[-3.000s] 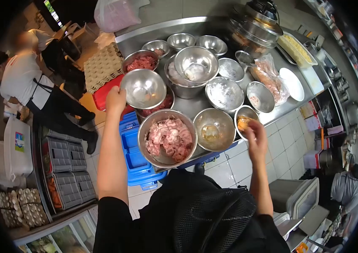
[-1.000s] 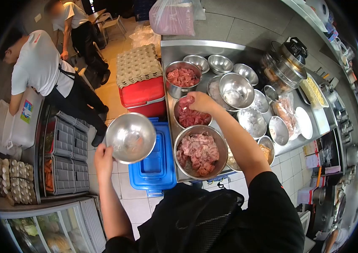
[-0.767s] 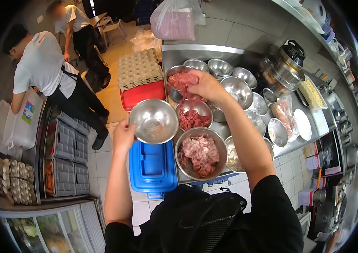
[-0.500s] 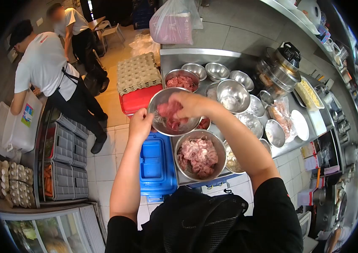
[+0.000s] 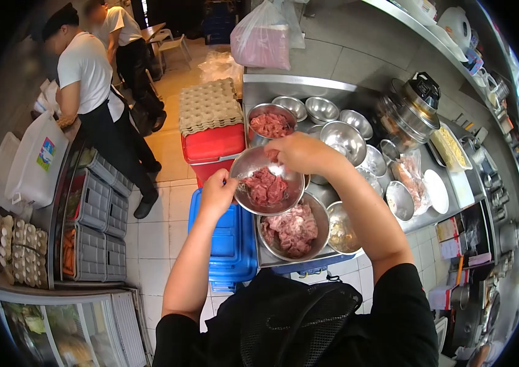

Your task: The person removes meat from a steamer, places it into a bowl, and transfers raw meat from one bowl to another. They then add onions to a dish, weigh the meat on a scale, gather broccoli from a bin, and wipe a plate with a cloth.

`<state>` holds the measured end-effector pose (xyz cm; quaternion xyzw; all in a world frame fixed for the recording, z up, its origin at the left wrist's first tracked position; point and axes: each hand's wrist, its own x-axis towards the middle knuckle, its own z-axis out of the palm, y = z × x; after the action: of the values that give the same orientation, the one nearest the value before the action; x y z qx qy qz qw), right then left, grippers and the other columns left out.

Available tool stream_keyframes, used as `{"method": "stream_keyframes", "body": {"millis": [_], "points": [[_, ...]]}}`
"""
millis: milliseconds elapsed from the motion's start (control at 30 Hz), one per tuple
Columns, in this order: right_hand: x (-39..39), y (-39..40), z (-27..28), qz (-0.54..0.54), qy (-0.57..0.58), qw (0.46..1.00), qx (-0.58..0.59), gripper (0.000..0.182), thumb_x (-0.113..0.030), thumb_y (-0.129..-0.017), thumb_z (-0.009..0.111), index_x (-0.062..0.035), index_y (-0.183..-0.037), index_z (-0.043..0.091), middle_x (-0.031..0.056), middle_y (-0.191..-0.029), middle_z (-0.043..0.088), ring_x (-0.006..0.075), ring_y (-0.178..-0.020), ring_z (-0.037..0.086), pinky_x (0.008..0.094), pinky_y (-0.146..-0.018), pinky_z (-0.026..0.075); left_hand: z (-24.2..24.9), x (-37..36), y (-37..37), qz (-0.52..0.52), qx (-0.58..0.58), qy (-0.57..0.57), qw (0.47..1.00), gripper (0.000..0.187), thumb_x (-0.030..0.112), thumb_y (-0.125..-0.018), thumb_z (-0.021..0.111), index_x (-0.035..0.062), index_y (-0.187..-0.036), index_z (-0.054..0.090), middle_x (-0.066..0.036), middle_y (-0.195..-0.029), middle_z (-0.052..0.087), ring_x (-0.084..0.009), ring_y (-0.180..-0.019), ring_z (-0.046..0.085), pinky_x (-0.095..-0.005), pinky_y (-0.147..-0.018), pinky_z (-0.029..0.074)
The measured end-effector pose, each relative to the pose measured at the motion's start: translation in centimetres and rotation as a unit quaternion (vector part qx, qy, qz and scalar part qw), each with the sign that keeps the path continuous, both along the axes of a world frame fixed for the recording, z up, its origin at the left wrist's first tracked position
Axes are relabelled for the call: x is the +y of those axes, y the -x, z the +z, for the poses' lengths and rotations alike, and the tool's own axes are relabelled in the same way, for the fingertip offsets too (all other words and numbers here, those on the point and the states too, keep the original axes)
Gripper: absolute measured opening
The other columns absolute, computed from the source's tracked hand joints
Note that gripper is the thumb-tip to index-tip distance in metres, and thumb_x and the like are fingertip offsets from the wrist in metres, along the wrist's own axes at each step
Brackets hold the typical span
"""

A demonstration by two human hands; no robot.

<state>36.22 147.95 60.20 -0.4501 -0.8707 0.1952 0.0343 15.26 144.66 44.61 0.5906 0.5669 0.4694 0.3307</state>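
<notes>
My left hand [image 5: 218, 189] is closed on the left rim of a steel mixing bowl [image 5: 248, 165], which is tilted towards me. Raw red meat [image 5: 265, 187] lies inside it. Over the bowl's upper right rim, my right hand [image 5: 296, 153] has its fingers curled around a piece of red meat [image 5: 272, 155], mostly hidden by the hand. Just below stands a larger bowl [image 5: 322, 237] of paler pink raw meat [image 5: 294, 229]. Behind the held bowl, another bowl [image 5: 253, 131] contains red meat pieces [image 5: 271, 125].
Several steel bowls [image 5: 343, 142] crowd the steel counter to the right, near a bagged item [image 5: 410, 177] and a white plate [image 5: 435, 191]. A blue lidded bin [image 5: 226, 251] and a red cooler [image 5: 210, 147] under egg trays [image 5: 210, 104] stand left. Two people [image 5: 91, 67] work far left.
My right hand has lifted from the meat inside the held bowl to its upper right rim. The view has shifted slightly, and the nearer person stands more upright.
</notes>
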Motion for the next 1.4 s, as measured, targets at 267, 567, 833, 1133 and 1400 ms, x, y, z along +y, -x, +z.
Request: {"method": "stream_keyframes", "body": {"millis": [267,567,833,1133,1400], "points": [[2.6,-2.6,-9.4,-0.135,-0.180,0.911,0.346,0.030,-0.003,-0.075,0.051,-0.0056,-0.103,0.061,0.0164,-0.092,0.062,0.0292,-0.077,0.062,0.0398,-0.073,0.050,1.9,-3.8,3.9,0.101,0.057,0.001,0.993,0.020,0.016,-0.080,0.056,-0.0010,-0.070,0.050,-0.013,-0.061,0.056,-0.0173,-0.056,0.055,-0.0328,-0.054,0.044],[-4.8,3.5,-11.0,0.050,-0.239,0.970,-0.015,0.016,-0.013,-0.077,0.054,-0.0074,-0.089,0.062,0.0092,-0.086,0.062,0.0258,-0.085,0.061,0.0373,-0.072,0.050,4.2,-4.8,3.3,0.089,0.097,-0.007,0.991,0.017,0.012,-0.078,0.054,-0.0010,-0.069,0.048,-0.012,-0.060,0.052,-0.0189,-0.056,0.051,-0.0343,-0.056,0.042],[-4.4,1.7,-10.0,0.015,-0.173,0.982,0.077,0.015,-0.016,-0.080,0.052,-0.0096,-0.086,0.063,0.0113,-0.083,0.061,0.0305,-0.082,0.060,0.0416,-0.074,0.048,3.3,-4.2,3.3,0.052,0.067,-0.001,0.996,0.018,0.012,-0.077,0.056,0.0000,-0.068,0.045,-0.012,-0.058,0.051,-0.0193,-0.055,0.049,-0.0355,-0.055,0.042],[-2.3,0.3,-6.8,-0.198,-0.206,0.857,0.429,0.021,-0.013,-0.082,0.055,-0.0126,-0.099,0.066,0.0103,-0.090,0.064,0.0262,-0.084,0.062,0.0396,-0.072,0.048,1.2,-4.6,5.7,0.057,0.061,-0.008,0.997,0.018,0.013,-0.078,0.055,0.0002,-0.068,0.048,-0.011,-0.057,0.051,-0.0153,-0.055,0.048,-0.0331,-0.054,0.041],[-5.1,-3.2,-11.9,-0.204,-0.054,0.945,0.250,0.039,-0.037,-0.083,0.055,-0.0065,-0.109,0.057,0.0227,-0.100,0.061,0.0389,-0.095,0.058,0.0455,-0.081,0.045,3.2,-5.9,4.5,0.012,0.071,-0.032,0.997,0.023,0.009,-0.080,0.056,0.0033,-0.063,0.040,0.000,-0.057,0.037,-0.0078,-0.057,0.035,-0.0264,-0.050,0.031]]}}
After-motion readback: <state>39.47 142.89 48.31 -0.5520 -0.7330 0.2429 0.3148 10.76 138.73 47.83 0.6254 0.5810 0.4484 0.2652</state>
